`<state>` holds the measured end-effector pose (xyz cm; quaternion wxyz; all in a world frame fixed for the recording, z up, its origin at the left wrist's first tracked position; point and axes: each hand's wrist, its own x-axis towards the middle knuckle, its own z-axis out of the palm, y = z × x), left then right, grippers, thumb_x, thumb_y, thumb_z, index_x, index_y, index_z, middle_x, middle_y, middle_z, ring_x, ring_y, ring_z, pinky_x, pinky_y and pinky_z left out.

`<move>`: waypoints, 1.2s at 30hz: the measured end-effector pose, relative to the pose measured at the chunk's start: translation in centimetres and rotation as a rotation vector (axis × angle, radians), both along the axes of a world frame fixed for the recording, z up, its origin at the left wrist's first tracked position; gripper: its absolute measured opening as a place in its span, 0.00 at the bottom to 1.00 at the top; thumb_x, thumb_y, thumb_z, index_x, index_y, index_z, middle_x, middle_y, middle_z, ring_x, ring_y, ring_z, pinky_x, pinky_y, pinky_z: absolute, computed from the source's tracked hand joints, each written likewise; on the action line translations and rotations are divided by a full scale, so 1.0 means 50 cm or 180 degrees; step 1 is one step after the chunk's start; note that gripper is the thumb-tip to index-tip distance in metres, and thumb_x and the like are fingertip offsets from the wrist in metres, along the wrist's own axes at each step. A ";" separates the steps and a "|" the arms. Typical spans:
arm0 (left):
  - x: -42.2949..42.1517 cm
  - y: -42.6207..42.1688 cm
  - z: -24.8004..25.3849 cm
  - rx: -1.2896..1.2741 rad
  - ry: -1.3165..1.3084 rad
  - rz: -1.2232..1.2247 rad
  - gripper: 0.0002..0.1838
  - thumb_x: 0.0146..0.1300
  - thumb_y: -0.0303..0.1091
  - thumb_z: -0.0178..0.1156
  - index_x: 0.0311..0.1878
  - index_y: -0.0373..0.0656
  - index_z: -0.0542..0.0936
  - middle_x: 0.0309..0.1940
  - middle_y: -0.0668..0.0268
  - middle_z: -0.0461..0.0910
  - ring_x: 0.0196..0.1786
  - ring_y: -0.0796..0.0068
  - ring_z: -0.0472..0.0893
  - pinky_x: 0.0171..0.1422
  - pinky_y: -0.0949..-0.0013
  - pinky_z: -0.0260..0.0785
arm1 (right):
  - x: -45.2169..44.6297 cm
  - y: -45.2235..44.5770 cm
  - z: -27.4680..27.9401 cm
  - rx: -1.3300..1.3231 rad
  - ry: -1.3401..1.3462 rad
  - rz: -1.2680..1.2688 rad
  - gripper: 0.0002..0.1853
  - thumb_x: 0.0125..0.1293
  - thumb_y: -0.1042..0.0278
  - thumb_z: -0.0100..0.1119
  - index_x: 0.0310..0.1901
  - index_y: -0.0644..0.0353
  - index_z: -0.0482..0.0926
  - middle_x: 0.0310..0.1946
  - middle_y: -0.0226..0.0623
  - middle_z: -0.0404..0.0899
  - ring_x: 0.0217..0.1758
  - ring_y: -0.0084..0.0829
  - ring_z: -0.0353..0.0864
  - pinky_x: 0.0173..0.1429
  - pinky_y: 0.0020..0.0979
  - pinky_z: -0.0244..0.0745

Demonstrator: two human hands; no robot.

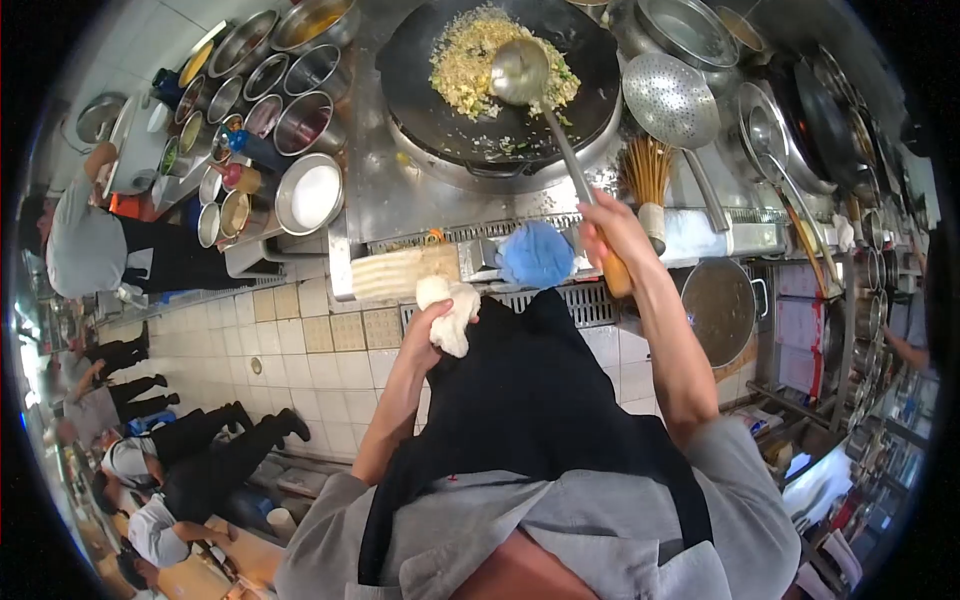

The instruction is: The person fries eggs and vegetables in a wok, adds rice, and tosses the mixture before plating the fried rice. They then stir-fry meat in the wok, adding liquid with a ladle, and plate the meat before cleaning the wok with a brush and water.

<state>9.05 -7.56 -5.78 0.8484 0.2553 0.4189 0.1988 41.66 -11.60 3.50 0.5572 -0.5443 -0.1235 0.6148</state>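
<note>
Fried rice (465,65) with green and yellow bits lies in a large black wok (410,100) at the top centre. My right hand (615,235) is closed round the wooden-ended handle of a long metal ladle (520,72), whose bowl rests on the rice. In front of my apron, my left hand (438,325) grips a cream-white cloth (448,315), away from the wok. A blue cloth (537,254) sits on the stove's front edge between my hands, with a striped cloth (400,272) to its left.
Right of the wok are a perforated strainer (670,100), a bamboo brush (650,190) and a large pot (718,312) of brownish liquid. Metal bowls and a white-filled bowl (309,195) stand left. Several other people are at the left; one (85,235) is near the counter.
</note>
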 end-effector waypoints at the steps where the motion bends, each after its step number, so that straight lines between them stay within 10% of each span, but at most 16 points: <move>1: 0.002 0.000 -0.004 -0.0022 0.0001 0.0013 0.28 0.64 0.40 0.54 0.59 0.26 0.68 0.45 0.49 0.80 0.43 0.60 0.84 0.44 0.66 0.77 | -0.004 0.005 0.012 -0.0011 -0.0258 -0.0006 0.15 0.69 0.68 0.54 0.54 0.57 0.66 0.18 0.24 0.65 0.11 0.16 0.62 0.10 0.24 0.58; 9: 0.017 0.008 -0.023 -0.0059 -0.0209 0.0276 0.24 0.62 0.35 0.58 0.57 0.27 0.71 0.44 0.50 0.81 0.41 0.58 0.84 0.46 0.62 0.78 | 0.043 -0.005 -0.042 -0.0061 0.0428 -0.0311 0.25 0.69 0.68 0.55 0.65 0.56 0.62 0.19 0.25 0.67 0.11 0.18 0.65 0.12 0.23 0.61; 12: 0.020 -0.001 -0.015 0.0132 -0.0052 0.0180 0.27 0.63 0.39 0.57 0.58 0.26 0.69 0.44 0.49 0.80 0.41 0.59 0.84 0.43 0.64 0.79 | 0.012 0.044 -0.027 0.0138 -0.1156 0.0100 0.26 0.68 0.68 0.56 0.67 0.56 0.62 0.18 0.25 0.67 0.11 0.19 0.65 0.12 0.23 0.61; 17: 0.015 0.000 -0.020 -0.0059 -0.0106 0.0456 0.25 0.63 0.38 0.58 0.57 0.28 0.71 0.43 0.51 0.81 0.40 0.60 0.84 0.43 0.64 0.78 | -0.005 -0.030 0.016 -0.0073 0.0153 0.0141 0.26 0.68 0.68 0.56 0.67 0.55 0.63 0.18 0.26 0.69 0.11 0.19 0.65 0.13 0.24 0.60; 21: 0.048 -0.001 0.003 0.0084 -0.0074 0.0485 0.24 0.63 0.38 0.58 0.57 0.29 0.71 0.42 0.53 0.82 0.39 0.61 0.84 0.41 0.65 0.78 | 0.042 0.071 0.005 0.0016 -0.1566 0.0443 0.28 0.67 0.70 0.55 0.68 0.57 0.64 0.16 0.27 0.68 0.11 0.19 0.64 0.16 0.25 0.61; 30: 0.108 -0.057 0.012 0.0204 0.0035 0.0954 0.22 0.64 0.37 0.57 0.55 0.29 0.73 0.41 0.53 0.82 0.38 0.62 0.84 0.40 0.64 0.78 | 0.129 0.202 -0.017 0.0425 -0.2572 0.0645 0.24 0.65 0.72 0.54 0.64 0.58 0.69 0.17 0.28 0.69 0.12 0.23 0.67 0.17 0.27 0.64; 36: 0.079 -0.102 -0.024 -0.0003 0.0042 0.1315 0.22 0.64 0.37 0.57 0.56 0.30 0.72 0.41 0.54 0.81 0.38 0.61 0.83 0.42 0.63 0.77 | 0.182 0.172 -0.036 0.0370 -0.1096 0.0498 0.28 0.66 0.70 0.56 0.68 0.59 0.64 0.16 0.26 0.67 0.11 0.19 0.65 0.14 0.24 0.59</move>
